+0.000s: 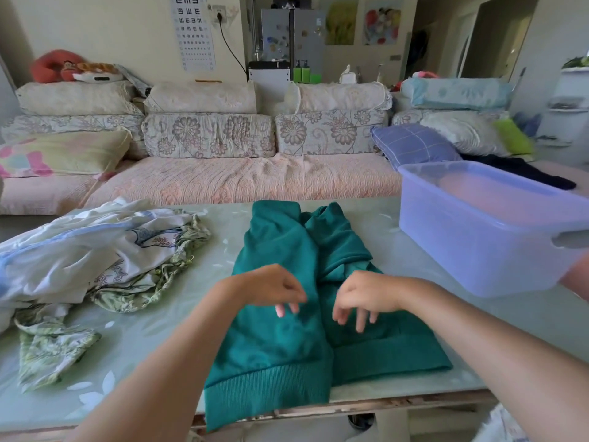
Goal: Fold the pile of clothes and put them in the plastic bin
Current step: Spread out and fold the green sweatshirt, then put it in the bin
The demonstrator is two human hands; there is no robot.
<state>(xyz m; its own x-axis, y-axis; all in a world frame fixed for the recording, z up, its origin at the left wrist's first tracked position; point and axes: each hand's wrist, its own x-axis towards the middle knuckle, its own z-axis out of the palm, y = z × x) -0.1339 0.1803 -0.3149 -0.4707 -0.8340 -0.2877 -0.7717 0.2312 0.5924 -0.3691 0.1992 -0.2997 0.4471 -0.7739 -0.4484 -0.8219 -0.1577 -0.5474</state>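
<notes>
**Sweater laid out lengthwise, both hands loose above it**

Here's the green sweater [277, 346], flat in the middle of the table [143, 330]. Its long axis runs near to far. The ribbed hem is at the near end and hangs a little over the table's near edge, and the far end points toward the sofa [223, 180]. Both side panels lie folded in, meeting along a seam-like line down the middle. The sleeves and neck are hard to pick out among the bunched folds at the far end.

The left hand [271, 287] and right hand [366, 295] hang side by side over the middle of the sweater. Fingers droop, loosely curled, gripping nothing. The fingertips are blurred, so I cannot tell whether they touch the cloth.

On the left sits the pile [79, 256], crumpled white and green-leaf fabric. A white piece carries a small print, its writing too small to read.

On the right stands the bin [462, 250], translucent lilac, apart from the sweater, its right end cut off by the frame. What's inside is only a pinkish haze through the plastic.

On the far wall hangs an eye chart [193, 30], with rows of E shapes turned different ways. The lower rows are too fine to read.
</notes>
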